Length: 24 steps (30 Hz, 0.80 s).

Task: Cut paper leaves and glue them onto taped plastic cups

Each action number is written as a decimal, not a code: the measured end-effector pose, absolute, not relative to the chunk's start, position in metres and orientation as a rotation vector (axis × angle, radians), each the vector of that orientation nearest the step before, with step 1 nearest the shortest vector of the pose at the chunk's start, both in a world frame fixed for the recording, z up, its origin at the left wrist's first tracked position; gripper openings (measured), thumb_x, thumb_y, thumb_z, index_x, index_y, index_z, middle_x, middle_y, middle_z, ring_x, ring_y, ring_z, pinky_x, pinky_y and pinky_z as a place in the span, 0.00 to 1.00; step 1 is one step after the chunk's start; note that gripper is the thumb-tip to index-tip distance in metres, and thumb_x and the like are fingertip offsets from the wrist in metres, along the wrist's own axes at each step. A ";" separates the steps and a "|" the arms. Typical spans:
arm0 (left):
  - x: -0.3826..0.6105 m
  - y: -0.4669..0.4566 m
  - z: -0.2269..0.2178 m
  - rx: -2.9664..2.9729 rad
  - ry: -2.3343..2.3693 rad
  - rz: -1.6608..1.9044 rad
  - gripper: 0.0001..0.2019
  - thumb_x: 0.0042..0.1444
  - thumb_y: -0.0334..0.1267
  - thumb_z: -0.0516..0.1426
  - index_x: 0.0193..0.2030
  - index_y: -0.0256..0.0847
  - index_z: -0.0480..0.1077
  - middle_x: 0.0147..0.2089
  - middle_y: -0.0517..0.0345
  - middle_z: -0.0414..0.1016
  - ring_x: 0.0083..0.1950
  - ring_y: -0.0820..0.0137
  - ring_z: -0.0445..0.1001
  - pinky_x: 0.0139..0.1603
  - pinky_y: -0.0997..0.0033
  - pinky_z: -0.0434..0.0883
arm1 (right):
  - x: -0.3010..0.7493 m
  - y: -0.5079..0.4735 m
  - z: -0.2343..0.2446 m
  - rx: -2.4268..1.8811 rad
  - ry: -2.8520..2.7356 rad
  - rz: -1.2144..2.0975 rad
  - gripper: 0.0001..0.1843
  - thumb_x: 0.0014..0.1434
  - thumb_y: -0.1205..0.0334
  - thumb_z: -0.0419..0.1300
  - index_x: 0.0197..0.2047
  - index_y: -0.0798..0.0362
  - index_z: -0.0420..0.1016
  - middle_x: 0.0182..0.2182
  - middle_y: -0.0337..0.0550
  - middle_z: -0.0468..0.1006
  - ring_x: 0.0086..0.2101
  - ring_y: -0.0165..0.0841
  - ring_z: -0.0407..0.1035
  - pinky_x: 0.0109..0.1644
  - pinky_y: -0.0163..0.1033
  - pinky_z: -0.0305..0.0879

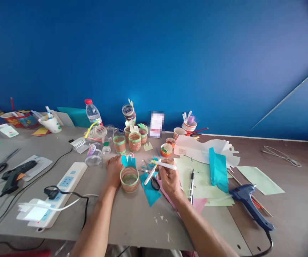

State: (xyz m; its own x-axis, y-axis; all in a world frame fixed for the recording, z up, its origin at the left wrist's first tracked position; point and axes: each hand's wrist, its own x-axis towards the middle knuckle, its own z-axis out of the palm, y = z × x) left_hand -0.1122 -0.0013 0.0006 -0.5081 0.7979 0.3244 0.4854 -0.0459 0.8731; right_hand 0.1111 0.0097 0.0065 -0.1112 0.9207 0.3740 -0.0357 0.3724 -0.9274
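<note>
My right hand (170,180) is closed around a white marker (167,164) with a yellow tip that points left. Just left of these fingers, a second white marker (151,174) slants over blue paper (150,192); whether the hand touches it I cannot tell. Black-handled scissors (155,183) lie partly under the right hand. My left hand (114,170) rests palm down on the table, fingers forward, against or close beside a clear cup (129,181) with brown and green bands. A scalloped blue paper cutout (128,161) stands at that cup's far rim.
Behind are several banded cups (135,142) with pale cutouts and a water bottle (93,112). A power strip (60,196) and black glue gun (17,175) lie left. Right are a pen (191,184), green paper (196,171) and a blue glue gun (250,203).
</note>
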 end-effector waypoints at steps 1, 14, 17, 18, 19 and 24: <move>-0.112 -0.001 0.005 1.301 1.916 1.610 0.05 0.43 0.33 0.63 0.23 0.45 0.72 0.26 0.55 0.70 0.39 0.58 0.68 0.42 0.65 0.60 | 0.111 0.010 0.008 -0.825 -1.403 1.029 0.09 0.64 0.54 0.54 0.38 0.51 0.64 0.27 0.37 0.71 0.21 0.26 0.61 0.25 0.34 0.60; -0.121 -0.050 0.058 0.984 0.564 1.831 0.15 0.42 0.43 0.68 0.24 0.46 0.65 0.14 0.71 0.45 0.15 0.79 0.45 0.23 0.70 0.58 | 0.120 0.018 0.030 -0.684 -0.987 1.347 0.08 0.58 0.57 0.59 0.34 0.50 0.63 0.24 0.33 0.71 0.18 0.24 0.57 0.22 0.32 0.56; -0.108 -0.054 0.055 1.152 0.584 1.536 0.15 0.45 0.51 0.66 0.23 0.45 0.68 0.12 0.69 0.49 0.14 0.78 0.48 0.23 0.69 0.58 | 0.123 0.019 0.030 -0.653 -0.966 1.463 0.09 0.58 0.56 0.57 0.33 0.48 0.61 0.21 0.31 0.68 0.17 0.24 0.55 0.24 0.34 0.57; -0.103 -0.055 0.055 1.188 0.628 1.449 0.15 0.45 0.53 0.65 0.24 0.45 0.70 0.13 0.66 0.53 0.16 0.76 0.51 0.24 0.68 0.59 | 0.124 0.018 0.031 -0.635 -0.980 1.509 0.09 0.58 0.55 0.57 0.32 0.48 0.60 0.19 0.29 0.66 0.16 0.25 0.53 0.25 0.35 0.59; -0.100 -0.056 0.056 1.221 0.679 1.394 0.15 0.46 0.53 0.65 0.25 0.45 0.72 0.15 0.64 0.57 0.18 0.74 0.55 0.25 0.67 0.60 | 0.126 0.018 0.032 -0.615 -1.001 1.555 0.09 0.57 0.54 0.56 0.32 0.48 0.59 0.18 0.28 0.64 0.15 0.25 0.52 0.27 0.37 0.61; -0.092 -0.061 0.064 1.467 0.843 1.476 0.08 0.50 0.44 0.65 0.32 0.43 0.77 0.25 0.53 0.67 0.29 0.66 0.66 0.28 0.66 0.62 | 0.129 0.010 0.042 -0.490 -1.019 1.712 0.10 0.54 0.53 0.58 0.35 0.47 0.62 0.16 0.26 0.63 0.13 0.23 0.47 0.30 0.39 0.61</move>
State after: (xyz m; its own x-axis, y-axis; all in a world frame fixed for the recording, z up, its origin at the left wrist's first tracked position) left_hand -0.0916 -0.0612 0.0639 0.0692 0.9120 0.4043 -0.1150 -0.3953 0.9113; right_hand 0.1293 0.0097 0.0420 -0.3795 0.9131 0.1490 -0.5665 -0.1020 -0.8177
